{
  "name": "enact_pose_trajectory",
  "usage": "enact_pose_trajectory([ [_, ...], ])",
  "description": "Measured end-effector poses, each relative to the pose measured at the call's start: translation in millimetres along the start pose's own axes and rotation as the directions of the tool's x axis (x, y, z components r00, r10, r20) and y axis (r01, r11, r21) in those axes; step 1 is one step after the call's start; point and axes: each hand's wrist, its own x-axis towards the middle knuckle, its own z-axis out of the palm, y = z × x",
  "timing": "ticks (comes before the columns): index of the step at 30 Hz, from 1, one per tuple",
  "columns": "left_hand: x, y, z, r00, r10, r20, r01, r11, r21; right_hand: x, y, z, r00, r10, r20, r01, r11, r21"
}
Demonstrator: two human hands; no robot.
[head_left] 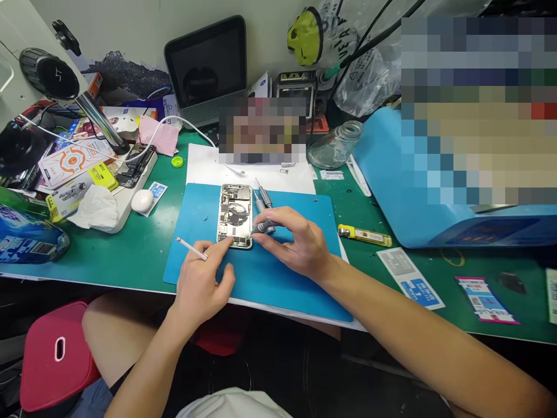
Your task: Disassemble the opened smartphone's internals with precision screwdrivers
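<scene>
An opened smartphone (235,212) with its inner parts exposed lies on a blue mat (287,278). My left hand (202,278) rests at its lower left, the index fingertip touching the phone's bottom part. A white cigarette (191,248) is held between the fingers of that hand. At the phone's lower right, my right hand (300,238) pinches a short grey screwdriver (262,225) between thumb and index finger. Its tip is too small to make out. More slim grey screwdrivers (263,194) lie just beyond these fingers, right of the phone.
White paper (202,168) lies behind the mat, with a white cable (191,122) running onto it. A glass jar (335,145) lies tilted at the back. A yellow tool (364,235) and a blue bin (383,215) are on the right. Boxes and a microscope stand (102,125) crowd the left.
</scene>
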Motion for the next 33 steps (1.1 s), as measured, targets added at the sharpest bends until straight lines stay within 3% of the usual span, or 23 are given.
enact_pose_trajectory([
  [21, 1.7, 1.7, -0.9, 0.999, -0.044, 0.009, 0.044, 0.999, -0.022, -3.1, 3.9, 1.6, 0.998, 0.028, -0.048, -0.026, 0.998, 0.051],
  [33, 1.0, 0.7, -0.2, 0.998, -0.05, 0.026, 0.051, 0.997, -0.055, -2.6, 2.5, 0.4, 1.0, 0.017, 0.002, -0.017, 0.999, 0.043],
])
